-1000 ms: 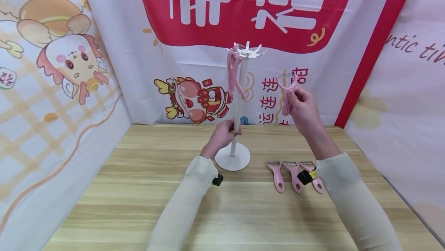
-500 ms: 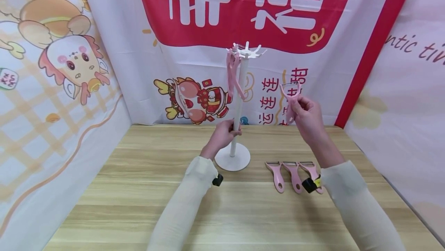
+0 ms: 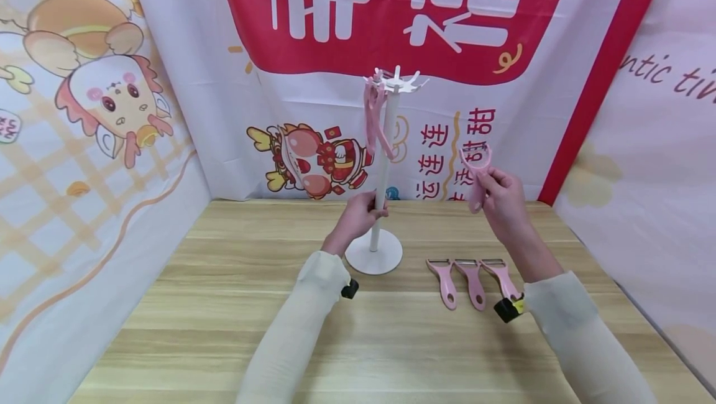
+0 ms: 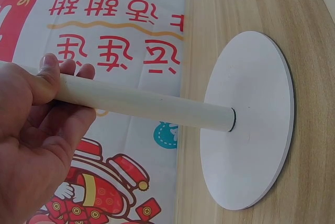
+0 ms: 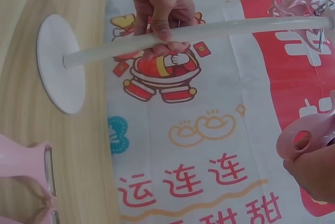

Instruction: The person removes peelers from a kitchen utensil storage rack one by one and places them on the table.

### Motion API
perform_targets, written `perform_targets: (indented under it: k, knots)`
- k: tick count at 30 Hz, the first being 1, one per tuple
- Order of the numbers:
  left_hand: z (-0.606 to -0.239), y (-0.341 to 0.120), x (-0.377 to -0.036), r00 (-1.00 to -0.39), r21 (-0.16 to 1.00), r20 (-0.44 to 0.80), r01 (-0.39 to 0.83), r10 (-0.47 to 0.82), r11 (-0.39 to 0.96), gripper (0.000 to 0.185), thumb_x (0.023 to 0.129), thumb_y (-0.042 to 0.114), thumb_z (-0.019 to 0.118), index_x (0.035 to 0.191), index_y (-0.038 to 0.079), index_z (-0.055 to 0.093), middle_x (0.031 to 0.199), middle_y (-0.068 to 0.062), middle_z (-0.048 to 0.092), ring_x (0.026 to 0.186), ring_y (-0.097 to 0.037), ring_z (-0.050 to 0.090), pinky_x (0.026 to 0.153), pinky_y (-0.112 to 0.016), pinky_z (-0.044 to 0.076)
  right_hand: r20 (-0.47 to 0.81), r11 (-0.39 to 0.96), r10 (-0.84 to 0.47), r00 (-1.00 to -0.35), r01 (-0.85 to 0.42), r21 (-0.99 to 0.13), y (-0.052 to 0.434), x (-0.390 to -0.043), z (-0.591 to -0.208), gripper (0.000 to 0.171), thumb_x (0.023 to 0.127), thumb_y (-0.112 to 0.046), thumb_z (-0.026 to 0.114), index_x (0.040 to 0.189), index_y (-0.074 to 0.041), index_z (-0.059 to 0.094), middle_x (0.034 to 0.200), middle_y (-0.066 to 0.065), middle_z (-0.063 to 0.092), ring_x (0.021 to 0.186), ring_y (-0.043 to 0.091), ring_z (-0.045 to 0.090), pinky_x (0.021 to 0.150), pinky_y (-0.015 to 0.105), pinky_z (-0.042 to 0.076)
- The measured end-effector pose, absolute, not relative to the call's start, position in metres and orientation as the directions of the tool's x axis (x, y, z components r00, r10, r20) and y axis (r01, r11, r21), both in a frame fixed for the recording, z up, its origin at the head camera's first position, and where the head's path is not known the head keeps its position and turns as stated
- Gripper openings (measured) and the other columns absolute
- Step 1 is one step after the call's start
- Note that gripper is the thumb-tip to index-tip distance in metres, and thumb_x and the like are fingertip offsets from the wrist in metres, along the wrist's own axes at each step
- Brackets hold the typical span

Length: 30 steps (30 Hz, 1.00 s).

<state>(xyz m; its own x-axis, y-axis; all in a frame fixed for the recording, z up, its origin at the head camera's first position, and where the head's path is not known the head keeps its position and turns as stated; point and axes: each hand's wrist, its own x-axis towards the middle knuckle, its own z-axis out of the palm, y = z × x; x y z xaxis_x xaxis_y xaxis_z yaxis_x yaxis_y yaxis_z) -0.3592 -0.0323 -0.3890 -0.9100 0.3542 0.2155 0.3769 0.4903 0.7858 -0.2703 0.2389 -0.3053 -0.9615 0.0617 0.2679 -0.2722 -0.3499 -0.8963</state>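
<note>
My left hand (image 3: 357, 216) grips the white pole (image 3: 383, 171) of an upright rack, its fingers and thumb curled round the lower half. In the left wrist view the pole (image 4: 152, 104) runs down into a round white base (image 4: 251, 130). At the top is a ring of white hooks (image 3: 404, 86), with pink peelers (image 3: 373, 119) hanging on its left side; they overlap, so their number is unclear. Off to the right, my right hand (image 3: 508, 204) pinches a pink Y-shaped peeler (image 3: 477, 196) by its handle, blade end up, apart from the rack.
Three pink peelers lie in a row on the wooden table (image 3: 235, 317): a left one (image 3: 446, 286), a middle one (image 3: 474, 286) and a right one (image 3: 501, 276), partly behind the wrist camera (image 3: 508, 309). A printed cloth (image 3: 313, 99) hangs behind the table.
My right hand has moved down and to the right with the peeler, farther from the rack. My left hand has stayed on the pole. The hanging peelers look unchanged.
</note>
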Motion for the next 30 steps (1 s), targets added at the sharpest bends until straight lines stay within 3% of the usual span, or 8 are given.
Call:
perform_targets:
  k: [5,10,15,21,30]
  knots:
    - [-0.390,-0.032,-0.359,-0.910,0.794,0.212,0.373,0.356,0.480,0.007,0.095,0.010,0.066,0.101,0.007,0.066,0.097,-0.006,0.069,0.098,-0.022,0.067,0.099,-0.046,0.056,0.232,-0.327,0.053,-0.971,-0.237,-0.915,0.244,-0.266,-0.310,0.013,0.100,-0.020,0.059,0.097,-0.009,0.063,0.109,0.002,0.051,0.094,0.011,0.047,0.073,0.015,0.051]
    - [-0.390,-0.032,-0.359,-0.913,0.802,0.205,0.363,0.353,0.475,0.004,0.095,0.010,0.066,0.099,0.010,0.065,0.096,-0.004,0.069,0.098,-0.022,0.067,0.101,-0.047,0.055,0.208,-0.306,0.044,-0.977,-0.212,-0.928,0.251,-0.260,-0.318,0.016,0.099,-0.024,0.060,0.098,-0.008,0.061,0.092,0.001,0.054,0.074,0.011,0.052,0.060,0.018,0.051]
    - [-0.388,-0.033,-0.359,-0.910,0.796,0.204,0.368,0.361,0.480,0.009,0.096,0.010,0.066,0.103,0.006,0.066,0.096,-0.005,0.069,0.099,-0.023,0.066,0.101,-0.048,0.054,0.209,-0.299,0.031,-0.977,-0.208,-0.931,0.262,-0.254,-0.328,0.017,0.100,-0.024,0.058,0.097,-0.008,0.060,0.075,0.001,0.059,0.060,0.013,0.054,0.052,0.020,0.052]
    - [-0.388,-0.033,-0.359,-0.907,0.793,0.205,0.374,0.367,0.481,0.014,0.096,0.010,0.066,0.107,0.001,0.066,0.097,-0.005,0.069,0.099,-0.023,0.066,0.101,-0.047,0.054,0.175,-0.265,0.032,-0.984,-0.177,-0.948,0.273,-0.248,-0.340,0.014,0.100,-0.023,0.058,0.097,-0.009,0.060,0.076,0.001,0.059,0.060,0.012,0.056,0.054,0.020,0.053]
    - [-0.388,-0.033,-0.359,-0.908,0.797,0.200,0.369,0.367,0.478,0.011,0.096,0.010,0.065,0.105,0.004,0.066,0.097,-0.005,0.069,0.100,-0.023,0.067,0.102,-0.048,0.054,0.156,-0.270,0.041,-0.987,-0.161,-0.949,0.284,-0.242,-0.358,0.011,0.100,-0.021,0.057,0.096,-0.011,0.062,0.081,-0.001,0.058,0.065,0.011,0.055,0.055,0.019,0.051]
